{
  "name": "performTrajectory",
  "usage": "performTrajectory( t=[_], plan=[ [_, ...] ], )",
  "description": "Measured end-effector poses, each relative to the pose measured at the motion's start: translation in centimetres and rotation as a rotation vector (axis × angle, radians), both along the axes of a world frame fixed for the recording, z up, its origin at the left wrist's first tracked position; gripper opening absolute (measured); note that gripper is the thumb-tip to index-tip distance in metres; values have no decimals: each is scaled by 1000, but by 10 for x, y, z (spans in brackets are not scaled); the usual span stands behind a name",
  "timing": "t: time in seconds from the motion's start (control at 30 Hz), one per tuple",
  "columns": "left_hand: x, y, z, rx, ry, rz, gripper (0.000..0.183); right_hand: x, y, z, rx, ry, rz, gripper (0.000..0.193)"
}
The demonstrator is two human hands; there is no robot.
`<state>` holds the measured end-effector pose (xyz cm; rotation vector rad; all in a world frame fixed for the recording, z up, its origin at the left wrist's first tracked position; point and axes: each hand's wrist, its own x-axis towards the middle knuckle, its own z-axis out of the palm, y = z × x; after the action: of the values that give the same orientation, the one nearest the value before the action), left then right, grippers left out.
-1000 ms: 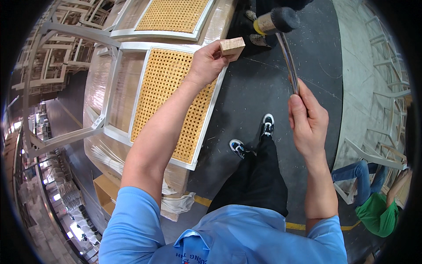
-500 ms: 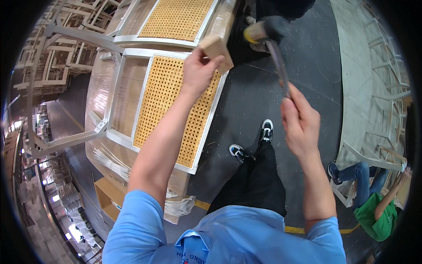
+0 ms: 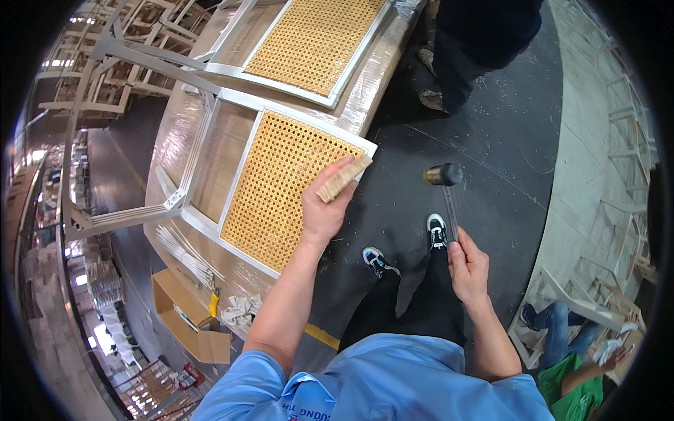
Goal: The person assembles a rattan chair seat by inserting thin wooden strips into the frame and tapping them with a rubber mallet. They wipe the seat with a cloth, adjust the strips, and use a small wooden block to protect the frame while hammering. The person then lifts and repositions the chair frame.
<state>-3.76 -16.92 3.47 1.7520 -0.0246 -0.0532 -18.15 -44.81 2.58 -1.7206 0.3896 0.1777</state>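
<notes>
My left hand (image 3: 325, 210) is closed around a small wooden block (image 3: 344, 179), held over the right part of a yellow woven cane panel (image 3: 281, 175) set in a white chair frame (image 3: 228, 242). In my right hand (image 3: 469, 270) is the handle of a mallet (image 3: 444, 175), whose head is black at one end and yellowish at the other. The mallet is up over the floor, apart from the chair. Whether the block touches the cane or the frame edge, I cannot tell.
Behind lies a second white frame with cane (image 3: 316, 42), on the same plastic-wrapped table (image 3: 161, 161). White strips (image 3: 186, 252), an open cardboard box (image 3: 214, 344), a yellow-handled tool (image 3: 214, 302) and a crumpled cloth (image 3: 242, 312) are at lower left. A person in dark clothes (image 3: 477, 56) stands ahead; another in green (image 3: 572, 386) sits at right.
My left hand has come nearer with the block, turning it. The mallet has dropped from its raised position toward me. The chair appears further up and left in view; the dark-clothed person shows more.
</notes>
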Motion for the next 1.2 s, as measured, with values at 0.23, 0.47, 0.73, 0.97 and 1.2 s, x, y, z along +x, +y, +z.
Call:
performTrajectory(
  t=[0.23, 0.47, 0.73, 0.97, 1.2],
  plan=[
    [-7, -26, -30, 73, -42, 112, 39, 52, -54, -1, -132, -99, 324, 35],
    [-4, -54, -17, 135, 25, 274, 42, 79, -88, -4, -129, -85, 429, 35],
    [3, -68, -10, 177, 68, 350, 42, 97, -85, 1, -83, -126, 465, 34],
    [3, -71, -10, 290, 40, 353, 46, 127, -69, 38, -90, -368, 633, 38],
    [2, -62, -23, 319, -68, 315, 38, 155, -47, 65, -309, -698, 878, 46]
  ],
)
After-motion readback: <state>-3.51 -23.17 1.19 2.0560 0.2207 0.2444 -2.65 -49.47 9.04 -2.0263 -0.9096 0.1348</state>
